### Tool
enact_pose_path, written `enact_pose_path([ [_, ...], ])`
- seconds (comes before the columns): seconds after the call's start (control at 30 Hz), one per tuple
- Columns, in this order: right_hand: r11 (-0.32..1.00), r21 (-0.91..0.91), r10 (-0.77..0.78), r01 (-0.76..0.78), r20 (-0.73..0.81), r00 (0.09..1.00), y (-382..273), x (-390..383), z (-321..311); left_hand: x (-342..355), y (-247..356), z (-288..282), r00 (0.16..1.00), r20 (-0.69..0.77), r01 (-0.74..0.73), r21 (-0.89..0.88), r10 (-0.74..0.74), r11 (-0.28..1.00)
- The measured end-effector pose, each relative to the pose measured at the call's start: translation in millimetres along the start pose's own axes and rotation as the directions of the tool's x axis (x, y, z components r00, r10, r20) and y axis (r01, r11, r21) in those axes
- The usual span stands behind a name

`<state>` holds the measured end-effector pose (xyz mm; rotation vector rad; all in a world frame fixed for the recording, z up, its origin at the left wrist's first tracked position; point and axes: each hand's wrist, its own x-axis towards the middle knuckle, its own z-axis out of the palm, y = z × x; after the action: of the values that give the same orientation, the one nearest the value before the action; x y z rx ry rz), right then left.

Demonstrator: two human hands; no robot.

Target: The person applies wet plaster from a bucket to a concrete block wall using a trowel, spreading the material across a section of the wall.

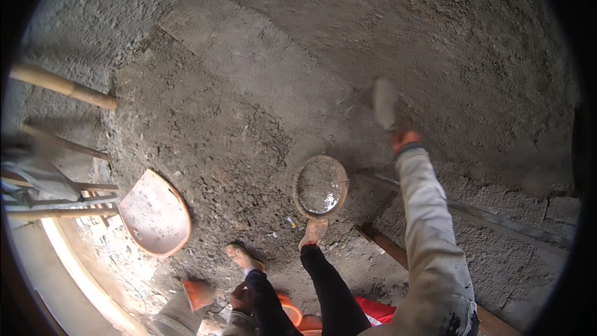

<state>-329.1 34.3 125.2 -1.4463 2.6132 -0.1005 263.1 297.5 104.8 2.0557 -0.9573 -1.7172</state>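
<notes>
My right hand (405, 139) grips a blurred grey trowel-like tool (384, 102) against the rough cement wall (479, 62). My left hand (241, 298) is low in the middle, beside my dark-clad leg, with its fingers curled; whether they hold anything is hidden. A round pan (320, 185) with watery grey contents sits just beyond my right foot (314, 233), below and left of the tool. My left foot (245, 256) is on the gritty, mortar-strewn floor (217, 180).
A pale pink curved tray (153, 214) lies at left. Bamboo poles (68, 87) lean along the left side. A long metal bar (485, 214) and a brown plank (385, 246) lie at right. Orange containers (289, 308), a grey bucket (168, 320) and a red item (373, 308) are near the lower edge.
</notes>
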Motion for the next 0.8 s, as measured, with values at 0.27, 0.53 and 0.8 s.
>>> enact_pose_path([
  [0.27, 0.971, 0.189, 0.071, -0.144, 0.347, 0.935, 9.3, -200.7, -64.7, 153.9, 124.3, 124.5, 0.942, 0.325, -0.038, 0.344, -0.082, 0.938],
  [0.53, 0.973, -0.093, 0.224, -0.211, 0.589, 0.776, -3.4, -261.1, 125.8, 301.2, 168.6, 236.2, 0.939, 0.343, -0.191, 0.571, -0.02, 0.799],
  [0.8, 0.875, 0.3, 0.142, -0.38, 0.591, 0.794, -60.3, -214.8, 204.2, 314.9, 114.4, 234.5, 0.876, 0.468, -0.227, 0.185, 0.117, 0.956],
])
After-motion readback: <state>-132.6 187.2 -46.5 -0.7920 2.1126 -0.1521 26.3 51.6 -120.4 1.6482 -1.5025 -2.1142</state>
